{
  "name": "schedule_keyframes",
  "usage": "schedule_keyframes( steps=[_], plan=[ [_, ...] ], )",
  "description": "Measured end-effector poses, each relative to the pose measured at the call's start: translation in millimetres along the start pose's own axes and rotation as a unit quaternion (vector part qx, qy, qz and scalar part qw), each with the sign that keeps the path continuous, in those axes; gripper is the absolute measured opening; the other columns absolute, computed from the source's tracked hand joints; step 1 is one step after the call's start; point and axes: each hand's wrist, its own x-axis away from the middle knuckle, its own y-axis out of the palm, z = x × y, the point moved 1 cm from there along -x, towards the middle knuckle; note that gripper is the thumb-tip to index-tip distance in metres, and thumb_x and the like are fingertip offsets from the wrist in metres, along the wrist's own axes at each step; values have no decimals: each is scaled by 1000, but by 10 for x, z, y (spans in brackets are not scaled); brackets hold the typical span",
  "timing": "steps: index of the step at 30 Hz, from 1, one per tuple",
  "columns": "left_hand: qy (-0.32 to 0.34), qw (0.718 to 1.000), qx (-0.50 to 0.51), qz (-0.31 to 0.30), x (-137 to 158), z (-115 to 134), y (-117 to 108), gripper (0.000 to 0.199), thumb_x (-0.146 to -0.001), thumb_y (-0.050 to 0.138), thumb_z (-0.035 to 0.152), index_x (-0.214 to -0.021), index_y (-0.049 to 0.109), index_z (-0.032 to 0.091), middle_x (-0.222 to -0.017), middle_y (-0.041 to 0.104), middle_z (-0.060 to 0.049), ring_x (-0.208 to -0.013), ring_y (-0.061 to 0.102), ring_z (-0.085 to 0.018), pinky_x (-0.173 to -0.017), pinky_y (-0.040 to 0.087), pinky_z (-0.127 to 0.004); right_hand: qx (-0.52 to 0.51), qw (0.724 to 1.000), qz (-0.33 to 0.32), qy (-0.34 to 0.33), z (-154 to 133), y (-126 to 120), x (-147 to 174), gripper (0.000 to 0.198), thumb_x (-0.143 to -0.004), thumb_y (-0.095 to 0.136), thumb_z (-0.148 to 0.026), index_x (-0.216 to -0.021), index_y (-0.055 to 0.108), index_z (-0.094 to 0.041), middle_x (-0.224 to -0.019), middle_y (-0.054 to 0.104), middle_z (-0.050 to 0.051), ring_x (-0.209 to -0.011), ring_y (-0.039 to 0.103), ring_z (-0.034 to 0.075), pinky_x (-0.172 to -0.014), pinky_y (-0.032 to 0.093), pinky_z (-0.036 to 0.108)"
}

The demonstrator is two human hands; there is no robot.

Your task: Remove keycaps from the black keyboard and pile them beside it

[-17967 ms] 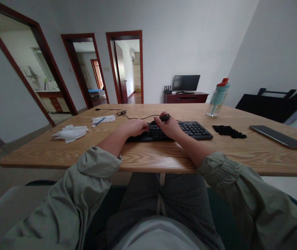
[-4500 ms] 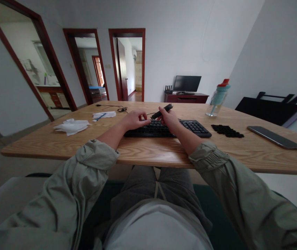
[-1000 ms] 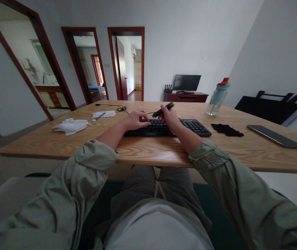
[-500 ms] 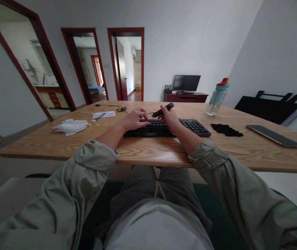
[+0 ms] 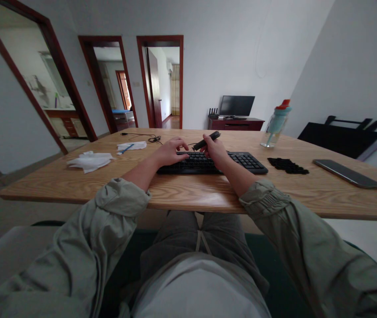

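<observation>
A black keyboard (image 5: 195,165) lies on the wooden table in front of me. My left hand (image 5: 172,150) rests at its left part, palm down, with thumb and fingers apart and nothing visible in them. Between the fingers and thumb of my right hand (image 5: 214,148) is a short, thick black tool (image 5: 208,139), shaped like a fat pen. It slants, its lower left end just above the keyboard's back rows and its other end pointing up and right. What that lower end touches, if anything, is too small to tell.
Right of the keyboard lie a patch of small black pieces (image 5: 288,165) and a dark phone (image 5: 348,173). A water bottle (image 5: 275,123) stands behind them. Leftward are crumpled white tissues (image 5: 91,161), a blue stick (image 5: 125,149) on another tissue, and a coiled black cable (image 5: 154,139).
My left fingers have shifted very slightly over the keyboard. The right hand and the black tool stay almost where they were.
</observation>
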Motion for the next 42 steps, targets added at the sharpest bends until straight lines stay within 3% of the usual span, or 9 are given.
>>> schedule_keyframes(
  steps=[7,11,14,20,24,28,42],
  plan=[
    [10,999,-27,26,-17,74,29,43,-76,74,37,-113,63,17,-110,65,-8,-96,59,-20,-83,49,-32,-16,999,-33,-13,-83,45,99,40,-84,66,-55,-80,64,-15,-68,71,6,-39,45,6,-36,33,19],
    [16,998,-26,47,-21,7,47,42,-78,71,33,-116,63,18,-109,65,-8,-96,59,-19,-83,49,-32,-27,996,-79,-18,-111,67,144,33,-81,72,-47,-86,66,-15,-79,74,8,-43,51,6,-37,36,18],
    [9,999,-14,44,-9,-35,38,42,-78,70,36,-115,64,18,-104,66,-7,-88,59,-17,-79,48,-31,-17,995,-96,-33,-129,80,177,24,-82,70,-38,-89,63,-16,-72,73,4,-43,52,6,-37,37,17],
    [-62,993,91,42,-1,-83,-48,43,-84,59,44,-114,65,15,-98,66,-6,-73,56,-12,-67,46,-26,46,996,-50,-65,-190,62,205,21,-83,68,-37,-83,59,-18,-45,57,-4,-32,42,7,-33,30,17],
    [-107,991,76,35,0,-153,-100,40,-82,58,45,-102,69,12,-82,67,-4,-70,54,-13,-65,44,-27,80,993,-74,-51,-183,26,191,37,-85,65,-51,-87,67,-14,-55,65,2,-35,47,7,-33,33,18],
    [-120,991,47,-17,5,-207,-94,39,-79,62,47,-97,72,14,-85,70,-5,-72,57,-15,-67,44,-28,113,989,-74,-55,-155,2,173,51,-82,65,-62,-85,71,-12,-56,66,4,-37,50,8,-35,36,18],
    [-135,989,37,-45,2,-162,-100,36,-79,65,43,-99,72,14,-88,72,-7,-73,59,-15,-67,46,-27,77,997,6,6,-22,117,157,50,-83,62,-63,-71,66,-15,-54,64,4,-38,50,9,-36,35,19]
  ],
)
